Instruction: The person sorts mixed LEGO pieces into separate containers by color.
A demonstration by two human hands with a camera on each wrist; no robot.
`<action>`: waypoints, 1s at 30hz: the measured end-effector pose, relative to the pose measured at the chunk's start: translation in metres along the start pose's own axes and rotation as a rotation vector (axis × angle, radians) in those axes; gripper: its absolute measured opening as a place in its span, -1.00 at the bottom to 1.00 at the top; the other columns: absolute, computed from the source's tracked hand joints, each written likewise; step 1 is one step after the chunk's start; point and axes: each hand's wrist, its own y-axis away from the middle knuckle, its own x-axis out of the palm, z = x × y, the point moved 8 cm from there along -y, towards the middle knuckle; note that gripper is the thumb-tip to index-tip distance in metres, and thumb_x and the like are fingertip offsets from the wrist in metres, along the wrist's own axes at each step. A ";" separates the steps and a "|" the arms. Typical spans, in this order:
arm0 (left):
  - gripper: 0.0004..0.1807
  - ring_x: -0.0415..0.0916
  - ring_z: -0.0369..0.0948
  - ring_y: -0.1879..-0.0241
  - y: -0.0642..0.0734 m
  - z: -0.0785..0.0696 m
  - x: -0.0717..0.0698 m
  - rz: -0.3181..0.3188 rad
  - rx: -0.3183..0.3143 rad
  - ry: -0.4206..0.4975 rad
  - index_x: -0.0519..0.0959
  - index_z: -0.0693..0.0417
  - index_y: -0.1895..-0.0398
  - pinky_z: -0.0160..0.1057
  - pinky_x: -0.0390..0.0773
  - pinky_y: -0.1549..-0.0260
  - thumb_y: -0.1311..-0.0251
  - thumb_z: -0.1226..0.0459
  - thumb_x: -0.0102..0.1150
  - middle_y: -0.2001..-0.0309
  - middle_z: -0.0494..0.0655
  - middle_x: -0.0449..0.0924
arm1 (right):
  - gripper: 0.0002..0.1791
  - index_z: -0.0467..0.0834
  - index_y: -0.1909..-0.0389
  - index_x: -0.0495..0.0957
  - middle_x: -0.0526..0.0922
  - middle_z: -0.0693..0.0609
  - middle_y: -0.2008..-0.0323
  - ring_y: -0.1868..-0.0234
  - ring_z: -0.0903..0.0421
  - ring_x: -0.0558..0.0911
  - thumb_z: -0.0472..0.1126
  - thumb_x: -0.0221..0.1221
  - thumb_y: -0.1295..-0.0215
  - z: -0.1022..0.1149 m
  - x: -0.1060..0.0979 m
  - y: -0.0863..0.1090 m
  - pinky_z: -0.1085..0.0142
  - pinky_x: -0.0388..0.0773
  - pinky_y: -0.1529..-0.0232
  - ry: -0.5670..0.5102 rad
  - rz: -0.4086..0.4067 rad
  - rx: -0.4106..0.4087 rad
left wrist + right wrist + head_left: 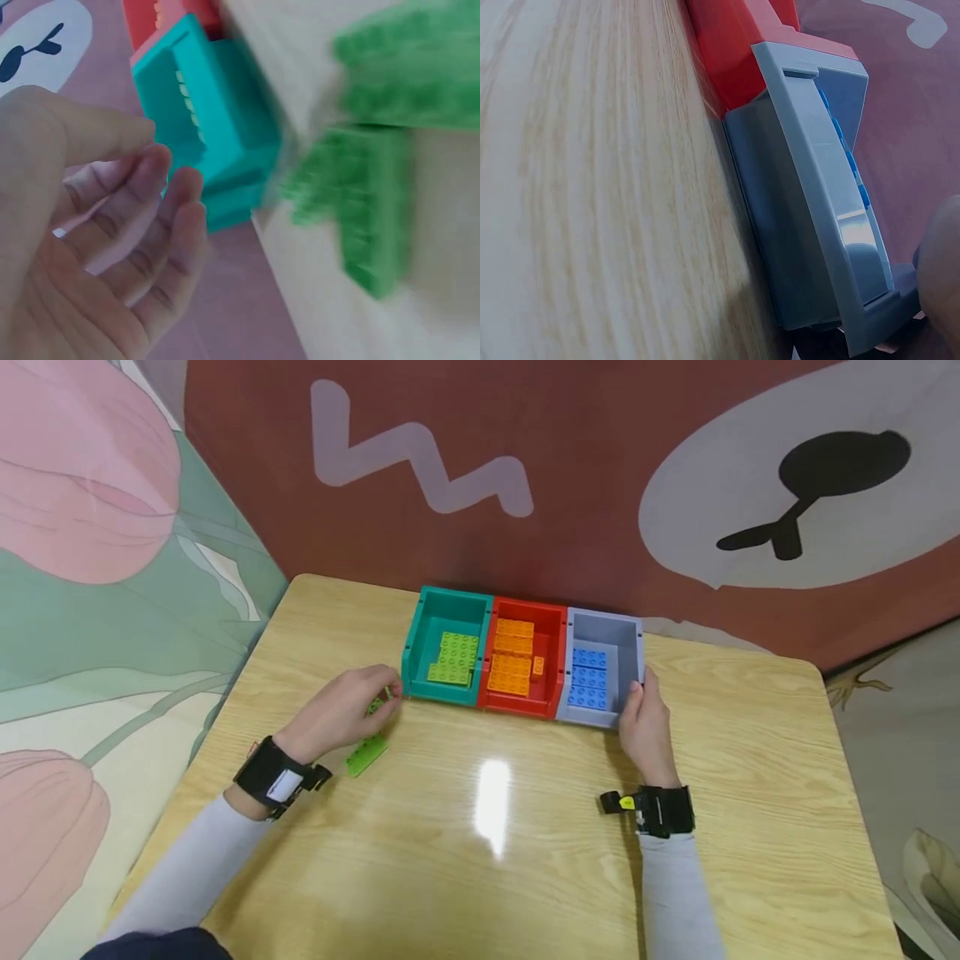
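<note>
My left hand (345, 706) is over the table beside the left end of the teal bin (442, 699). Its fingers are loosely bent, the thumb close to the fingertips, and the left wrist view shows nothing between them. Loose green toy building bricks (379, 206) lie on the table close to that hand, one of them a long green brick (367, 755). With thumb on the rim, my right hand (648, 727) grips the right side wall of the grey-blue bin (625, 672). Its other fingers are mostly hidden behind that wall.
Between the teal and grey-blue bins stands a red bin (551, 631), all in one row. Lime bricks (456, 653) lie in the teal bin, orange bricks (512, 675) in the red, blue bricks (588, 678) in the grey-blue. A patterned wall (570, 527) rises behind the wooden table (420, 860).
</note>
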 end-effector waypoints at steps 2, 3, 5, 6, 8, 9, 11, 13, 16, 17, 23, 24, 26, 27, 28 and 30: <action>-0.95 0.60 -0.22 0.30 0.015 0.004 0.002 -0.013 -0.048 -0.022 0.61 0.04 0.22 -0.21 0.61 0.35 -0.32 0.30 0.29 0.26 -0.19 0.61 | -0.36 -0.22 -0.63 0.03 0.28 -0.34 -0.53 -0.49 -0.29 0.33 -0.01 -0.35 -0.69 0.000 -0.002 -0.001 -0.25 0.28 -0.41 -0.003 -0.005 -0.004; -0.94 0.60 -0.22 0.32 0.022 0.007 0.004 -0.017 -0.074 -0.033 0.62 0.02 0.23 -0.23 0.60 0.38 -0.31 0.28 0.31 0.27 -0.19 0.61 | -0.36 -0.22 -0.63 0.03 0.27 -0.33 -0.53 -0.50 -0.29 0.33 -0.01 -0.35 -0.69 0.000 -0.002 -0.001 -0.25 0.27 -0.41 -0.004 -0.007 -0.004; -0.90 0.55 -0.23 0.39 0.034 0.011 0.009 -0.021 -0.126 -0.056 0.62 0.00 0.23 -0.25 0.54 0.47 -0.27 0.24 0.36 0.30 -0.20 0.60 | -0.36 -0.22 -0.64 0.02 0.26 -0.32 -0.54 -0.51 -0.28 0.32 -0.01 -0.35 -0.69 -0.001 -0.003 -0.001 -0.24 0.26 -0.42 -0.007 -0.009 -0.003; -0.87 0.52 -0.23 0.42 0.040 0.013 0.012 -0.022 -0.148 -0.072 0.63 0.02 0.23 -0.26 0.51 0.51 -0.25 0.22 0.38 0.31 -0.19 0.59 | -0.35 -0.22 -0.64 0.02 0.26 -0.31 -0.54 -0.51 -0.27 0.31 0.00 -0.35 -0.69 -0.002 -0.003 -0.001 -0.23 0.26 -0.43 -0.009 -0.009 -0.001; -0.79 0.45 -0.24 0.48 0.050 0.014 0.018 -0.024 -0.194 -0.105 0.63 0.06 0.23 -0.28 0.46 0.56 -0.20 0.18 0.43 0.33 -0.15 0.57 | -0.34 -0.21 -0.64 0.03 0.26 -0.30 -0.55 -0.52 -0.26 0.31 0.02 -0.35 -0.68 -0.003 -0.003 -0.001 -0.22 0.26 -0.43 -0.011 -0.011 0.001; -0.75 0.41 -0.25 0.49 0.054 0.014 0.020 -0.027 -0.217 -0.120 0.63 0.08 0.23 -0.27 0.44 0.58 -0.17 0.16 0.45 0.34 -0.13 0.56 | -0.34 -0.21 -0.64 0.03 0.26 -0.30 -0.55 -0.52 -0.26 0.30 0.03 -0.36 -0.68 -0.003 -0.003 0.000 -0.22 0.26 -0.44 -0.012 -0.012 0.000; -0.69 0.38 -0.23 0.50 0.062 0.013 0.025 -0.034 -0.256 -0.145 0.62 0.14 0.23 -0.24 0.44 0.59 -0.13 0.13 0.48 0.34 -0.08 0.53 | -0.33 -0.22 -0.64 0.03 0.26 -0.31 -0.54 -0.52 -0.27 0.30 0.05 -0.36 -0.68 -0.003 -0.003 0.000 -0.23 0.26 -0.43 -0.017 -0.016 -0.005; -0.65 0.41 -0.19 0.47 0.068 0.012 0.028 -0.047 -0.296 -0.154 0.61 0.18 0.23 -0.18 0.48 0.58 -0.09 0.14 0.50 0.31 -0.03 0.52 | -0.32 -0.23 -0.63 0.03 0.26 -0.31 -0.54 -0.51 -0.27 0.30 0.06 -0.37 -0.68 -0.002 -0.003 -0.001 -0.23 0.26 -0.43 -0.019 -0.019 -0.010; -0.64 0.46 -0.15 0.41 0.075 0.009 0.030 -0.070 -0.341 -0.155 0.61 0.20 0.23 -0.13 0.55 0.51 -0.04 0.17 0.54 0.20 0.04 0.51 | -0.30 -0.22 -0.64 0.02 0.25 -0.31 -0.55 -0.51 -0.27 0.30 0.08 -0.38 -0.67 -0.001 -0.003 -0.001 -0.23 0.26 -0.43 -0.015 -0.015 -0.007; -0.64 0.46 -0.14 0.40 0.077 0.008 0.030 -0.077 -0.351 -0.151 0.61 0.21 0.24 -0.13 0.55 0.50 -0.03 0.19 0.55 0.17 0.06 0.51 | -0.30 -0.21 -0.64 0.02 0.25 -0.31 -0.55 -0.51 -0.27 0.30 0.09 -0.38 -0.67 -0.002 -0.002 -0.001 -0.23 0.27 -0.43 -0.009 -0.013 -0.002; -0.67 0.39 -0.17 0.46 0.083 0.006 0.033 -0.073 -0.401 -0.111 0.57 0.18 0.22 -0.23 0.42 0.57 -0.05 0.27 0.53 0.16 0.05 0.46 | -0.30 -0.20 -0.64 0.02 0.25 -0.32 -0.54 -0.51 -0.28 0.30 0.10 -0.39 -0.67 -0.002 -0.002 -0.001 -0.24 0.27 -0.42 -0.006 -0.009 0.015; -0.68 0.38 -0.17 0.45 0.084 0.007 0.034 -0.067 -0.407 -0.104 0.57 0.18 0.22 -0.23 0.43 0.56 -0.05 0.29 0.53 0.17 0.05 0.46 | -0.30 -0.20 -0.64 0.03 0.25 -0.32 -0.54 -0.51 -0.29 0.30 0.10 -0.39 -0.66 -0.002 -0.002 -0.001 -0.24 0.27 -0.42 -0.008 -0.008 0.015; -0.68 0.40 -0.17 0.42 0.085 0.006 0.035 -0.060 -0.409 -0.082 0.56 0.19 0.21 -0.22 0.46 0.52 -0.04 0.34 0.52 0.19 0.04 0.47 | -0.30 -0.20 -0.64 0.02 0.25 -0.32 -0.54 -0.51 -0.29 0.30 0.10 -0.39 -0.67 -0.002 -0.001 0.000 -0.24 0.26 -0.42 -0.009 -0.004 0.016; -0.68 0.41 -0.17 0.40 0.086 0.006 0.036 -0.059 -0.405 -0.073 0.56 0.19 0.21 -0.21 0.48 0.49 -0.02 0.37 0.52 0.19 0.05 0.48 | -0.30 -0.20 -0.64 0.02 0.25 -0.32 -0.54 -0.51 -0.29 0.30 0.09 -0.38 -0.67 -0.002 -0.001 0.000 -0.24 0.26 -0.42 -0.008 -0.004 0.014; -0.67 0.41 -0.17 0.39 0.087 0.005 0.036 -0.059 -0.400 -0.062 0.56 0.18 0.21 -0.21 0.49 0.47 -0.01 0.39 0.52 0.19 0.04 0.49 | -0.31 -0.20 -0.64 0.02 0.26 -0.32 -0.54 -0.51 -0.29 0.30 0.08 -0.38 -0.67 -0.002 0.000 0.000 -0.24 0.27 -0.42 -0.008 -0.002 0.014; -0.67 0.42 -0.18 0.39 0.086 0.002 0.034 -0.066 -0.368 -0.051 0.56 0.17 0.22 -0.22 0.50 0.46 0.02 0.40 0.52 0.22 0.02 0.52 | -0.32 -0.21 -0.64 0.02 0.26 -0.32 -0.54 -0.51 -0.29 0.31 0.05 -0.37 -0.68 -0.001 0.000 0.000 -0.25 0.27 -0.42 -0.008 0.003 0.010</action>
